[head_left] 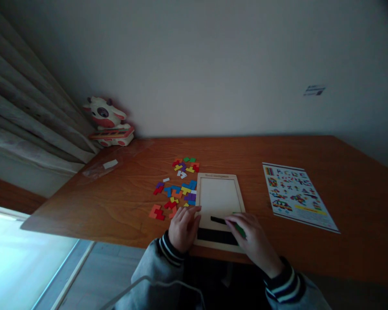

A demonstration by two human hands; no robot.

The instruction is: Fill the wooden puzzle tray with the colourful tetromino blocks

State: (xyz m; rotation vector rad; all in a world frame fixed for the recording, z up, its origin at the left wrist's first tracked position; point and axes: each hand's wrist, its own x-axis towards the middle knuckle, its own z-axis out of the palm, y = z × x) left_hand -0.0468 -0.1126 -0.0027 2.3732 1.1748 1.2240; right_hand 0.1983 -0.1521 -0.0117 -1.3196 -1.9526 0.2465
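Note:
A shallow wooden puzzle tray (241,193) with a pale base lies at the table's front edge. Black pieces (213,235) form a band along its near end. My right hand (254,239) is over the tray's lower right, pinching a thin black strip (217,220) by its right end. Under that hand a green piece (240,230) shows partly; whether the fingers touch it I cannot tell. My left hand (183,226) rests at the tray's lower left edge, fingers loosely bent and holding nothing visible. Colourful block-shaped puzzle pieces (177,189) lie scattered left of the tray.
A printed pattern sheet (297,196) lies to the right on the wooden table (245,155). Clear plastic wrapping (98,170) is at the left. A toy cow with a keyboard (108,122) stands at the back left by the curtain (26,90). A cable (161,283) crosses my lap.

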